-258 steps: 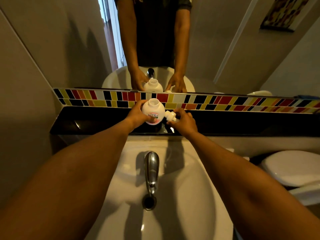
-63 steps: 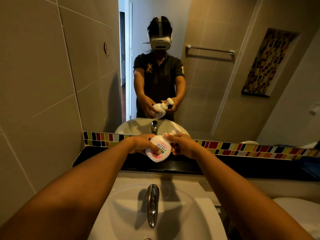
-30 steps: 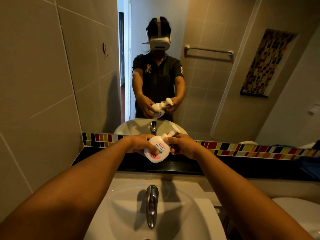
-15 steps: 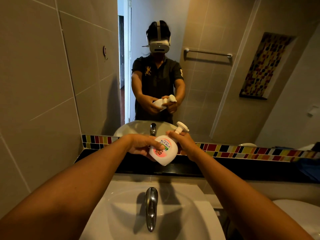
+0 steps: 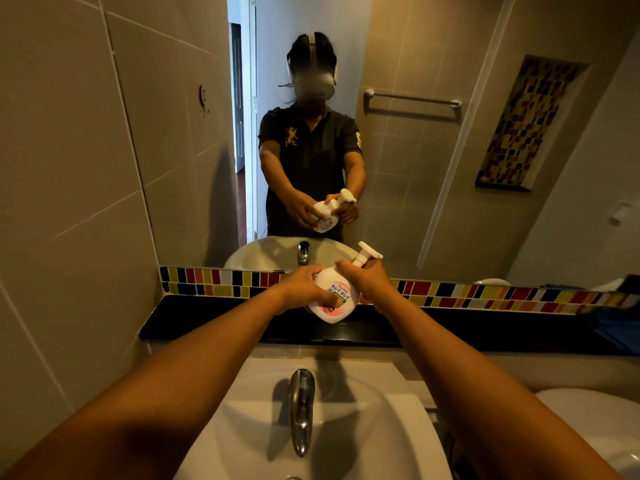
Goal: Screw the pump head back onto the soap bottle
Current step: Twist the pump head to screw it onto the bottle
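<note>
A round white soap bottle [image 5: 335, 299] with a pink and green label is held in the air above the black ledge [image 5: 214, 320], tilted with its top to the upper right. My left hand [image 5: 304, 289] is wrapped around the bottle's left side and base. The white pump head [image 5: 366, 256] sits on the bottle's neck, its nozzle pointing right. My right hand [image 5: 367, 278] grips the pump's collar at the neck. The neck threads are hidden by my fingers.
Below my arms lies a white basin [image 5: 398, 431] with a chrome tap [image 5: 300, 407]. A mirror [image 5: 415, 168] above a coloured tile strip [image 5: 485, 296] reflects me and the bottle. A white toilet lid [image 5: 595, 417] sits at the lower right.
Long ago the pump was off the open bottle on the ledge. In the last second both hands lifted the bottle slightly and tilted it, the pump head now standing clear above my right hand.
</note>
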Available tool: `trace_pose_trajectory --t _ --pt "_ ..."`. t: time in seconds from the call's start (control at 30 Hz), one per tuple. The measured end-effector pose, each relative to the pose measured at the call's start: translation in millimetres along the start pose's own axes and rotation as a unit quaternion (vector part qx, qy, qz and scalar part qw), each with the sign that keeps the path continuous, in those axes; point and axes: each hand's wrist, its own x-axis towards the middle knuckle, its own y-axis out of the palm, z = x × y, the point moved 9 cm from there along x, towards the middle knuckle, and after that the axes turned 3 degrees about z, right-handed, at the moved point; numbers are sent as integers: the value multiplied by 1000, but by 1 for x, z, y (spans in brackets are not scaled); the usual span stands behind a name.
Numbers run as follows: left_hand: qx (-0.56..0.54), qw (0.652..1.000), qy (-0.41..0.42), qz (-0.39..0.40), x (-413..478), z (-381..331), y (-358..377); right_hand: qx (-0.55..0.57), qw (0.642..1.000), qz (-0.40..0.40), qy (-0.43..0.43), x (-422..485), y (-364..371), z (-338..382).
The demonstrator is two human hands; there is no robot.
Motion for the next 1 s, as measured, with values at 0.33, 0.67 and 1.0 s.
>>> trace_pose_trajectory --t 0.33,0.67,1.0 --pt "19 1000 7 -9 3 3 1 -3 1000 -15 -9 -6 -3 0" --pt "-78 994 -61 55 -5 38 -2 107 993 -27 -31 -21 -10 0" --pt "-43 996 -77 25 -2 54 -6 8 999 -36 -5 -12 -15 -6"
